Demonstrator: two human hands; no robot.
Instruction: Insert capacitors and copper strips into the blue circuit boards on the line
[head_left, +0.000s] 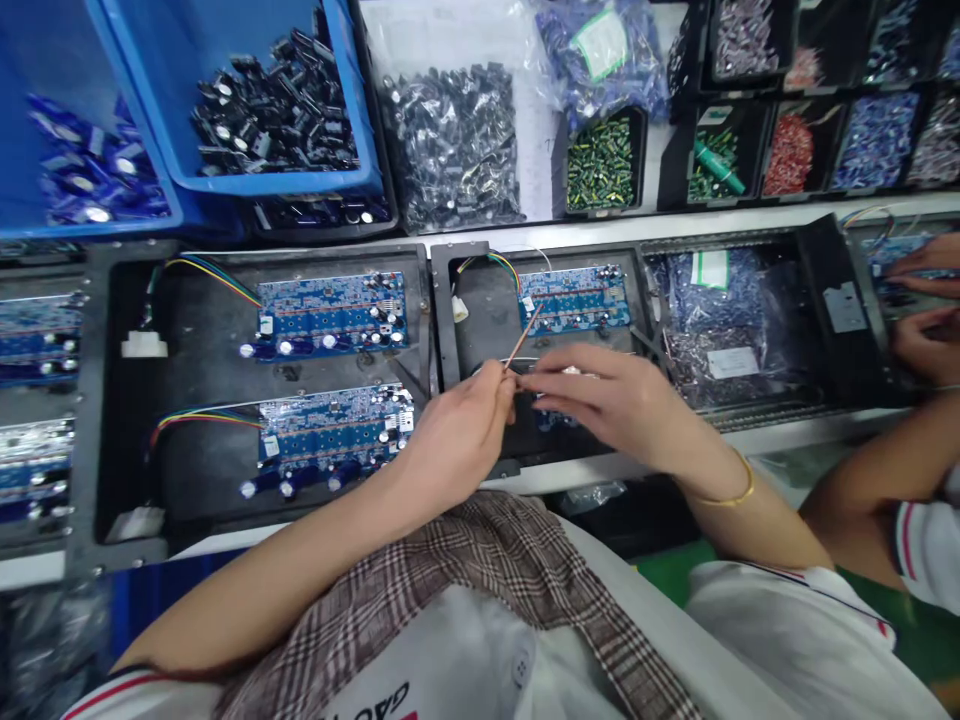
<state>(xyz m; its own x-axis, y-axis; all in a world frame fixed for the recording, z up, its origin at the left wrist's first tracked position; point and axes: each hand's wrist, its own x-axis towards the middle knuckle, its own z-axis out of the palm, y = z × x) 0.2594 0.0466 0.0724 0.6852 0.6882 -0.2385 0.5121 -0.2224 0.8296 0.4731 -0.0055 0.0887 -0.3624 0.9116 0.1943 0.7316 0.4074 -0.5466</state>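
Observation:
My left hand (pixel 466 422) is closed on a thin brown stick (pixel 523 338), whose upper end points at a blue circuit board (pixel 574 300) in the dark tray (pixel 480 335). Beside it, my right hand (pixel 619 400) has its thumb and fingers pinched together, meeting the left fingertips. Whatever those fingers pinch is too small to make out. Both hands hover over the lower part of the tray and partly cover a second blue circuit board (pixel 553 420). A bundle of coloured wires (pixel 504 262) with a white connector (pixel 459 308) runs from the upper board.
Another tray on the left holds two populated boards (pixel 330 315). Behind stand blue bins (pixel 262 182) of capacitors, a clear bag of dark parts (pixel 457 140) and small black bins (pixel 604 205) of components. At right, bagged parts (pixel 712 310) lie in a tray; a co-worker's hands (pixel 926 340) are beyond.

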